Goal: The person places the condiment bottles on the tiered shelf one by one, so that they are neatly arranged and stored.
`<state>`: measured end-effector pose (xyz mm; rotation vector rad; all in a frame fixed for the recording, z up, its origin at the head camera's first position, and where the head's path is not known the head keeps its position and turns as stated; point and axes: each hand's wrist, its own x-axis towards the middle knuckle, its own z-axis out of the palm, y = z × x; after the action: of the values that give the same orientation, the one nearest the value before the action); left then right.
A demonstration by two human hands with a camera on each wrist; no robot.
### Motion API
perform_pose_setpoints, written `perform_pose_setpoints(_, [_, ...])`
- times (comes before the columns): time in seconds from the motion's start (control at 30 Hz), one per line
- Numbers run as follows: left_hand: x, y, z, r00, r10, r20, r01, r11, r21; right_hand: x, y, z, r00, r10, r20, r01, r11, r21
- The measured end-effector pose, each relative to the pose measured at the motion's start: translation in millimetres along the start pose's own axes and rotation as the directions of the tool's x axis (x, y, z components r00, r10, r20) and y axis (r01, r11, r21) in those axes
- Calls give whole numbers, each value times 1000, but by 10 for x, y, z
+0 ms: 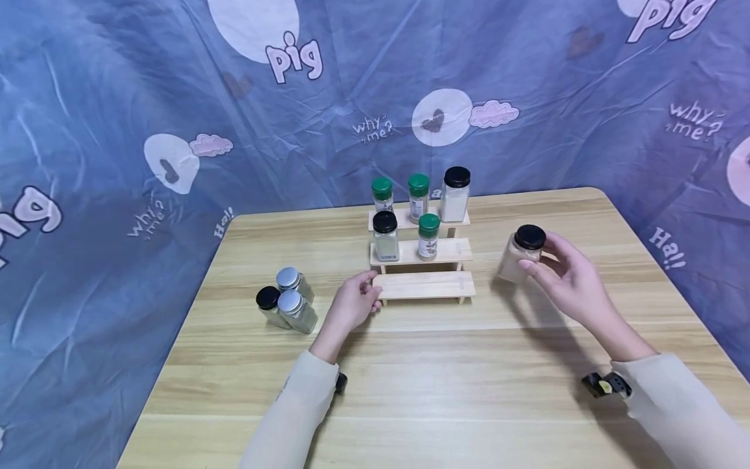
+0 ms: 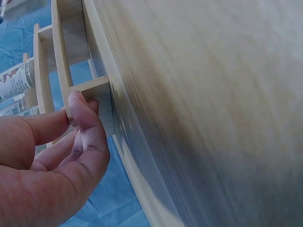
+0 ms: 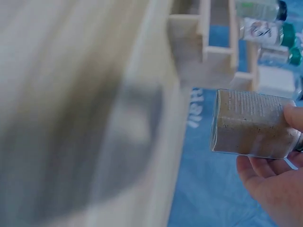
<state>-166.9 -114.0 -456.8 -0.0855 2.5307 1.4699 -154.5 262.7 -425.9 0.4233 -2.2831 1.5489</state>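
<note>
Wooden rack (image 1: 423, 285): left hand (image 1: 353, 301) pinches | jar (image 1: 513, 262) (aloft): right hand (image 1: 569, 281) grips

Seen from the head camera, with the rack as the clock's centre: the rack (image 1: 423, 285) is pale blond wood. At three o'clock, the brown jar (image 1: 512, 262) has a black lid. At one, the white jar (image 1: 455, 205) is black-topped too. The green caps (image 1: 429, 225) sit on label-printed jars. Past eight, silver lids (image 1: 290, 301) mix with a black one. The desk (image 1: 410, 404) is tan, grain-streaked; the blue cloth (image 1: 363, 65) at twelve carries white ovals, pink clouds and pale lettering.
</note>
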Motion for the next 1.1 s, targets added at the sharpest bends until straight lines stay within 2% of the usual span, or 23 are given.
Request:
perform_pose_setpoints(0.23, [-2, 21, -2, 1000, -10, 2, 10, 1000, 7, 232, -181, 205, 997, -35, 64, 31, 998, 56])
perform_pose_setpoints(0.47, [12, 15, 2, 1000, -11, -2, 11, 1000, 2, 406, -226, 375, 989, -31, 143, 21, 998, 66])
perform_pose_setpoints(0.73, [7, 23, 7, 1000, -13, 4, 13, 1000, 1, 507, -230, 502, 979, -17, 204, 0, 996, 85])
perform_pose_setpoints(1.1, [-3, 32, 9, 1000, -13, 3, 13, 1000, 8, 584, -192, 595, 974, -3, 226, -11, 998, 61])
